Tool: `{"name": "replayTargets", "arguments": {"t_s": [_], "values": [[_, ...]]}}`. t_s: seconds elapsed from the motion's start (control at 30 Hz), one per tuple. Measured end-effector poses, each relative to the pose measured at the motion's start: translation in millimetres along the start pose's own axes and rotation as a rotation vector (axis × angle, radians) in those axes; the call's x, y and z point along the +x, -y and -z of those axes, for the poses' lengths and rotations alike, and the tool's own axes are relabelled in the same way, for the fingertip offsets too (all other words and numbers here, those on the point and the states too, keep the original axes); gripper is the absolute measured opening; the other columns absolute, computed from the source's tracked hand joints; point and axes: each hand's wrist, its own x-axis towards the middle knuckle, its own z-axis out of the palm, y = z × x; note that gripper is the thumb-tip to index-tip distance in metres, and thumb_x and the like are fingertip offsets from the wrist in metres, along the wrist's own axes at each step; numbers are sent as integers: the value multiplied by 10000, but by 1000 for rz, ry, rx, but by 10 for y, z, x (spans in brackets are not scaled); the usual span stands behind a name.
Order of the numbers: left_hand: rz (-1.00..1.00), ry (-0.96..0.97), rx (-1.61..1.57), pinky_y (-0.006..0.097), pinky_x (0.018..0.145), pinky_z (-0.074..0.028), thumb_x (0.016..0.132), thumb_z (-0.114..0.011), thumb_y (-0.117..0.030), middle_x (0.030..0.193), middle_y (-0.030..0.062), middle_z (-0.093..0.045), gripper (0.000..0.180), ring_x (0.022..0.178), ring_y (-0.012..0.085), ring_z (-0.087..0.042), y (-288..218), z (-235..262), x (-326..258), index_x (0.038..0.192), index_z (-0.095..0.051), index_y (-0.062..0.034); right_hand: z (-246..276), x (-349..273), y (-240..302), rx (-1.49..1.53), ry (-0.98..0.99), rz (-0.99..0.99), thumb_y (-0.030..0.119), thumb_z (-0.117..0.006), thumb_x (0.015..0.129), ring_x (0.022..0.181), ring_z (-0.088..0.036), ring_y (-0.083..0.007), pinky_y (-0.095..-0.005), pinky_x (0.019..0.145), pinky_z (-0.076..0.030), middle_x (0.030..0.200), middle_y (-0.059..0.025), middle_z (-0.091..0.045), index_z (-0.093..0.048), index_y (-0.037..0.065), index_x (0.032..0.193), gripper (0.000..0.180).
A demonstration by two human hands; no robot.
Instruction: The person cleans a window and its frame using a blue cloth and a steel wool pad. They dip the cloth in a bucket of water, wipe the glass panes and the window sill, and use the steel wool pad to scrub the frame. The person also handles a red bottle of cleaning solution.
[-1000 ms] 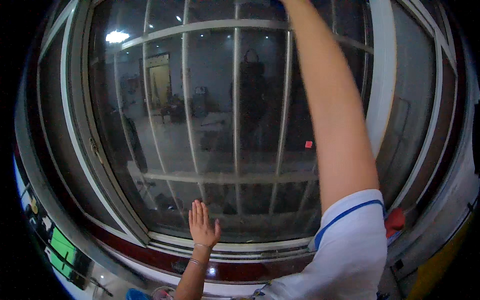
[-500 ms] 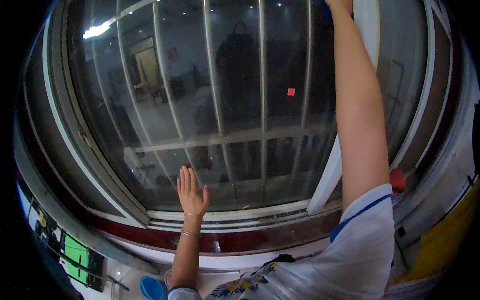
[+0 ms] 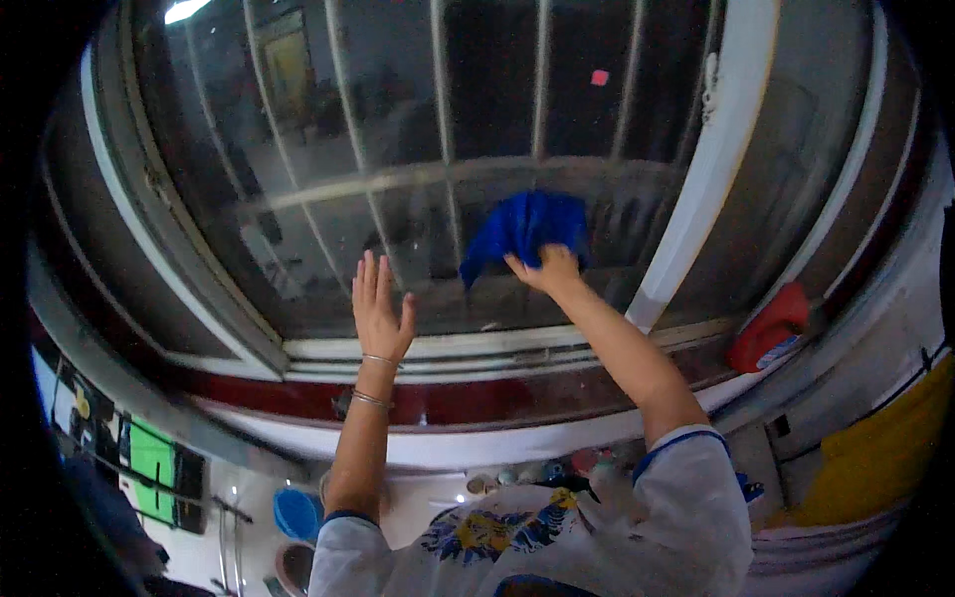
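A blue cloth (image 3: 527, 221) lies bunched and spread against the lower part of the window pane (image 3: 492, 109). My right hand (image 3: 554, 269) holds it there, most of the fingers hidden by the cloth, thumb pointing left. To the left, my left hand (image 3: 380, 310) is raised flat at the pane, fingers straight and thumb apart, with nothing in it. Whether its palm touches the glass cannot be made out. Two thin bracelets circle that wrist and forearm.
A white frame post (image 3: 711, 169) slants up on the right. On the dark red sill (image 3: 477, 400), a red bottle (image 3: 771, 328) stands at the right end. Metal bars (image 3: 444, 90) show through the glass. Below left are a blue basin (image 3: 296, 512) and a rack; yellow fabric (image 3: 875, 448) hangs at right.
My right hand has come down from the upper right edge to the lower pane, bringing the blue cloth into view. My left hand stays flat; the whole view has tilted downward.
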Motion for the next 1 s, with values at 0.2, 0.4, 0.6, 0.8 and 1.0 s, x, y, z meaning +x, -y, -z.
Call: {"name": "replayTargets", "arguments": {"t_s": [0.2,0.4,0.6,0.8,1.0], "values": [[286,103,146,506,1068,-253,846,-584,-186,1448,230,-305,589,1309,436,-302,698,29,-1409,1384,-379,-61,-562,-349,-642,-532,686,173,330,-446,852,1129,-529,-412,-525,940,-427,1145,-198,-609,-644,75,1122,420],[530,274,308,533,1048,-273,838,-602,-320,1459,249,-257,629,1296,467,-289,933,-47,-2080,1373,-397,-61,-2208,63,-1256,-623,306,861,201,-479,845,940,-617,-333,-432,805,-501,972,-142,-660,-663,52,964,266],[587,221,349,501,996,-356,797,-660,-341,1429,275,-280,627,1245,461,-352,1178,-78,-2084,1328,-451,-81,-2230,-54,522,135,304,431,316,-498,909,1062,-574,-312,-414,942,-435,1159,-177,-590,-593,92,1127,327],[625,315,253,502,870,-423,740,-721,-369,1222,252,-440,607,1075,419,-481,1161,64,-2113,1222,-513,-65,-1159,275,1927,265,280,460,382,-482,897,1144,-515,-363,-448,999,-393,1229,-203,-547,-576,81,1171,419],[599,196,154,465,803,-436,659,-801,-241,1025,217,-463,514,926,409,-498,1252,123,-2295,1030,-504,-47,-374,634,1534,133,433,556,315,-296,980,1220,-459,-360,-419,1046,-333,1311,-239,-474,-533,3,1230,465]]}}
